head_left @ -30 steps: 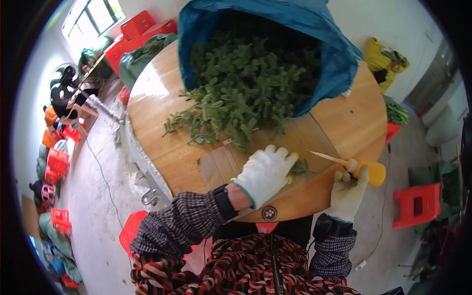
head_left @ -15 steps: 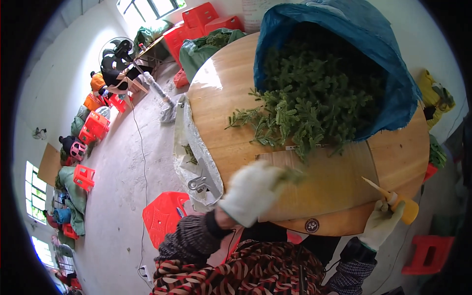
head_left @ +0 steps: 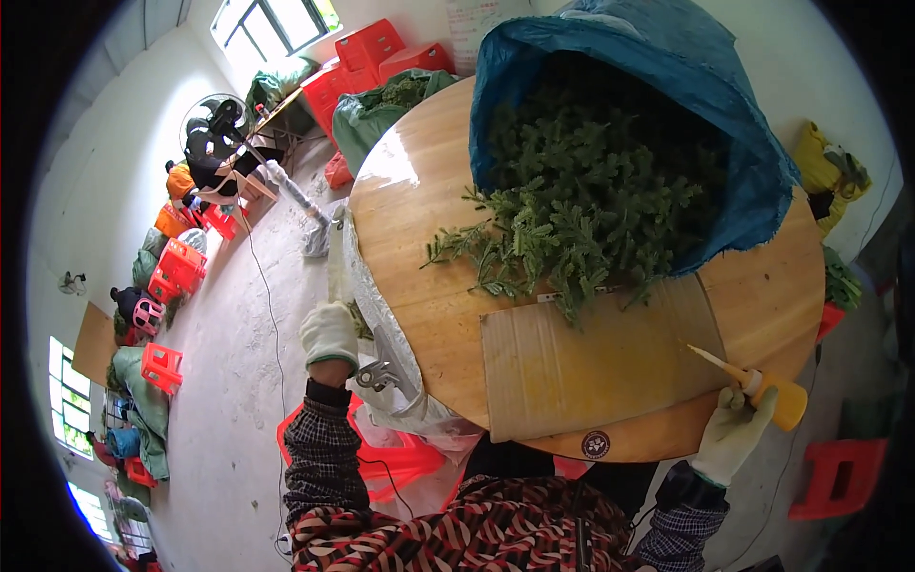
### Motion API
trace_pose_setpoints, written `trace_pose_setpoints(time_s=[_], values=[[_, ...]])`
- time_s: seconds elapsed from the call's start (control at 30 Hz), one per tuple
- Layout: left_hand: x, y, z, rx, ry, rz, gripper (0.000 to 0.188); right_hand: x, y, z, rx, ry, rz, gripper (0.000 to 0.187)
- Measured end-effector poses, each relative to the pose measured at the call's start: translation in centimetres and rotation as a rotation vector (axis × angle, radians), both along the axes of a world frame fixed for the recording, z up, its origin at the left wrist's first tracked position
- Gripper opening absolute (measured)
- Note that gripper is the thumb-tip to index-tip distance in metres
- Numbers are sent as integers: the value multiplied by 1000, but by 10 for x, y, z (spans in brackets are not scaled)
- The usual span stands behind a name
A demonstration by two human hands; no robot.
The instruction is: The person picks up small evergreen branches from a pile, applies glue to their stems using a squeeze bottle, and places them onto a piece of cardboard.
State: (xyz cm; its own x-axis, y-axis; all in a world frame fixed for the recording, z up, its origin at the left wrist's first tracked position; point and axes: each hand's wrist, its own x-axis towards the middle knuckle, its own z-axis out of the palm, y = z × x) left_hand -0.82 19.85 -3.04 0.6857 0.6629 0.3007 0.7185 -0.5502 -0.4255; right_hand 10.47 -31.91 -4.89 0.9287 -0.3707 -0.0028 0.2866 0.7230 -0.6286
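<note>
My left hand [head_left: 329, 336], in a white knit glove, is over the clear plastic bag [head_left: 419, 367] along the table's left edge. Its back faces up and its fingers are hidden, so whether it holds anything does not show. A bit of green sprig [head_left: 360, 322] shows beside it. A metal clip [head_left: 377, 376] grips the bag. At the table's right front edge, my gloved right hand [head_left: 732, 434] is closed round a yellow squeeze bottle [head_left: 789, 404], whose long thin nozzle points left over a stained cardboard sheet [head_left: 591, 357]. Evergreen sprigs [head_left: 591, 195] spill from a large blue sack [head_left: 762, 162].
The round wooden table [head_left: 419, 191] fills the middle. A red stool [head_left: 400, 458] is below its left edge, another red stool [head_left: 837, 479] at right. A fan [head_left: 224, 124], a cable [head_left: 262, 276] on the floor and seated people are to the left. Green sacks [head_left: 372, 124] stand behind.
My left hand has moved left from over the cardboard, where it held a green sprig, to the plastic bag. My right hand keeps the bottle in nearly the same place. The view has shifted slightly.
</note>
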Motion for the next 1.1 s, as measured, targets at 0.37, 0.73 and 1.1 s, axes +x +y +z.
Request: trace_pose_setpoints(time_s=[0.37,0.73,1.1], values=[[118,-60,16,-174,-15,-460,16,-2,2,1,0,7,-13,29],[95,-68,26,-372,-298,-489,14,-4,3,8,24,17,-10,24],[28,-211,41,-882,-670,-768,12,-5,6,8,-5,25,1,27]])
